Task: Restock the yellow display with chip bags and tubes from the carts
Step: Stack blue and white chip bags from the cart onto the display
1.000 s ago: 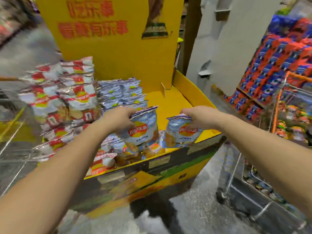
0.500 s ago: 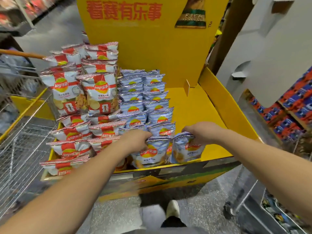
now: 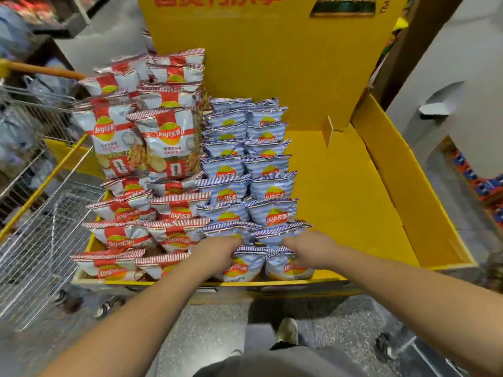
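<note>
**Two blue bags seated at front of display**

A second ago I had one blue-striped chip bag in each hand, held up above the front edge of the yellow display point(image 3: 402, 170). Now both are down in the tray, standing upright in the front row of the blue column, just behind the front lip.

Left hand point(image 3: 217, 254): fingers curled over the top of the left blue bag point(image 3: 239, 268), gripping it. Right hand point(image 3: 307, 248): fingers curled over the top seam of the right blue bag point(image 3: 291, 270), likewise gripping. Neither released yet.

The two bags stand touching, side by side, in front of the stacked blue bags point(image 3: 269, 186). Red-and-white bags point(image 3: 168, 142) fill the left columns. Right half of the tray floor shows bare yellow card.

Judgement: this pair is effectively placed; next is letting go and returning to the wire cart point(image 3: 40, 227) on the left. No tubes visible in the display.
</note>
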{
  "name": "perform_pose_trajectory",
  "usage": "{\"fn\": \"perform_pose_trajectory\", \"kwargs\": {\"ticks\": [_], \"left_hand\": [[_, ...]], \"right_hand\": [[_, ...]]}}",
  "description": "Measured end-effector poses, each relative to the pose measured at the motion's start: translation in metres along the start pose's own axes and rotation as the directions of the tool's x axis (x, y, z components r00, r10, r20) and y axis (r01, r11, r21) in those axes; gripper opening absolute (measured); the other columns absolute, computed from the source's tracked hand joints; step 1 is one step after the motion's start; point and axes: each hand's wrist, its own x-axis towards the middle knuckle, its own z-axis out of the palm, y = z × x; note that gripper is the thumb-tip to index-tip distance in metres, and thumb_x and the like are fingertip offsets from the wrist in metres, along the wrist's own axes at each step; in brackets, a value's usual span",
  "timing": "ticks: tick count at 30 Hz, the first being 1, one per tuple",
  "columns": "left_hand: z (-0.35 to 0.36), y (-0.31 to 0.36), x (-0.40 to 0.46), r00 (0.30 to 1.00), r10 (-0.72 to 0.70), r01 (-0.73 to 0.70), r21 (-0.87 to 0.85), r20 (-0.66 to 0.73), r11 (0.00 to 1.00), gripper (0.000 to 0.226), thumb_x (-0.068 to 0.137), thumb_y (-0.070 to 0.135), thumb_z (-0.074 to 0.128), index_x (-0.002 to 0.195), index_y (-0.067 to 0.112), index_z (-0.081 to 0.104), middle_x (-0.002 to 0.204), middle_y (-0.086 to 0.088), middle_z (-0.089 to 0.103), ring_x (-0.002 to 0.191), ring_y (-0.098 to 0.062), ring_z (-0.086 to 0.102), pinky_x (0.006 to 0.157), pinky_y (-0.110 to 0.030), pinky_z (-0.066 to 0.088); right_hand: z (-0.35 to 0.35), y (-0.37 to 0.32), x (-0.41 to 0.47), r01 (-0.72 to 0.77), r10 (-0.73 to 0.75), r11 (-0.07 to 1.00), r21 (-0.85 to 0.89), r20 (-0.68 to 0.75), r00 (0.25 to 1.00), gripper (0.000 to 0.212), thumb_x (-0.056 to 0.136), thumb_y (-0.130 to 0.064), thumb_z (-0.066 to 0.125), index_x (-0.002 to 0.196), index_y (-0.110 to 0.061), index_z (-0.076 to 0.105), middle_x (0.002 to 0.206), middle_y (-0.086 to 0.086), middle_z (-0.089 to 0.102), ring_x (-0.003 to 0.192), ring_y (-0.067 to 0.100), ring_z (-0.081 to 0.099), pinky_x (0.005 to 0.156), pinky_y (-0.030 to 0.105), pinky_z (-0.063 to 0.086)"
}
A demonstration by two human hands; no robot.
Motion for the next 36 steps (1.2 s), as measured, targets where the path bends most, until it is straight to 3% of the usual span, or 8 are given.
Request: {"fn": "perform_pose_trajectory", "kwargs": {"ticks": [3,6,12,15,19,23,28,36], "left_hand": [[0.015,0.0,0.0,1.0,-0.023,0.023,0.027,-0.001,0.999,0.056,0.096,0.027,0.051,0.147,0.034,0.03,0.132,-0.004,0.057,0.118,-0.028,0.056,0.074,-0.033,0.043],[0.029,-0.001,0.003,1.0,-0.029,0.029,0.014,0.0,0.999,0.046,0.093,0.026,0.052,0.137,0.029,0.038,0.123,-0.007,0.06,0.112,-0.029,0.057,0.079,-0.039,0.051],[0.036,-0.01,0.003,0.997,-0.057,0.058,0.007,-0.045,0.998,0.031,0.093,0.026,0.052,0.122,0.021,0.046,0.117,-0.007,0.062,0.105,-0.029,0.06,0.074,-0.04,0.05],[0.038,-0.009,0.0,0.994,-0.056,0.061,0.054,-0.089,0.997,0.03,0.094,0.023,0.052,0.123,0.019,0.045,0.116,-0.007,0.061,0.103,-0.029,0.06,0.073,-0.039,0.048],[0.033,-0.006,-0.007,0.984,-0.066,0.082,0.096,-0.163,0.992,0.031,0.095,0.025,0.052,0.124,0.018,0.045,0.122,-0.005,0.057,0.109,-0.028,0.056,0.073,-0.037,0.042],[0.01,-0.004,-0.015,0.977,-0.033,0.025,-0.044,-0.211,0.999,0.048,0.092,0.045,0.054,0.131,0.018,0.045,0.128,-0.005,0.053,0.118,-0.027,0.052,0.087,-0.04,0.047],[-0.047,0.029,-0.019,0.937,0.017,-0.17,-0.414,-0.348,0.894,0.038,0.095,0.041,0.054,0.125,0.017,0.054,0.127,-0.004,0.058,0.109,-0.024,0.058,0.087,-0.038,0.049],[-0.093,0.198,-0.025,0.829,0.314,-0.521,-0.437,-0.463,0.733,0.03,0.095,0.032,0.057,0.12,0.016,0.059,0.115,-0.001,0.064,0.103,-0.023,0.058,0.081,-0.032,0.043]], "right_hand": [[0.016,-0.004,0.005,-0.004,0.004,0.997,0.079,0.004,1.0,0.055,0.087,-0.039,0.062,0.137,-0.028,0.041,0.116,0.009,0.064,0.102,0.033,0.062,0.071,0.037,0.05],[0.034,-0.018,0.005,-0.003,0.006,0.997,0.081,-0.039,0.999,0.05,0.086,-0.036,0.062,0.13,-0.023,0.044,0.122,0.008,0.061,0.106,0.033,0.061,0.077,0.039,0.051],[0.034,-0.038,0.023,-0.042,0.045,0.998,0.044,-0.063,0.997,0.027,0.087,-0.025,0.06,0.11,-0.018,0.048,0.108,0.007,0.065,0.099,0.032,0.063,0.067,0.037,0.047],[0.026,-0.033,0.022,-0.066,0.069,0.997,0.046,-0.065,0.995,0.04,0.086,-0.034,0.066,0.12,-0.021,0.049,0.109,0.005,0.065,0.102,0.029,0.062,0.066,0.035,0.043],[0.019,-0.031,0.011,-0.128,0.138,0.986,0.108,-0.095,0.986,0.054,0.083,-0.045,0.069,0.128,-0.027,0.047,0.121,0.001,0.061,0.114,0.026,0.056,0.087,0.038,0.045],[0.003,-0.031,-0.009,-0.179,0.224,0.957,0.229,-0.183,0.957,0.062,0.083,-0.049,0.067,0.137,-0.027,0.044,0.135,-0.001,0.053,0.122,0.024,0.052,0.092,0.038,0.046],[-0.024,-0.032,-0.062,-0.233,0.536,0.708,0.667,-0.291,0.793,0.047,0.094,-0.04,0.057,0.137,-0.022,0.049,0.135,0.0,0.055,0.121,0.02,0.052,0.093,0.032,0.042],[0.007,-0.025,-0.215,-0.132,0.882,0.278,0.951,-0.198,0.427,0.026,0.097,-0.032,0.055,0.121,-0.024,0.058,0.104,-0.009,0.059,0.092,0.013,0.058,0.076,0.029,0.043]]}}
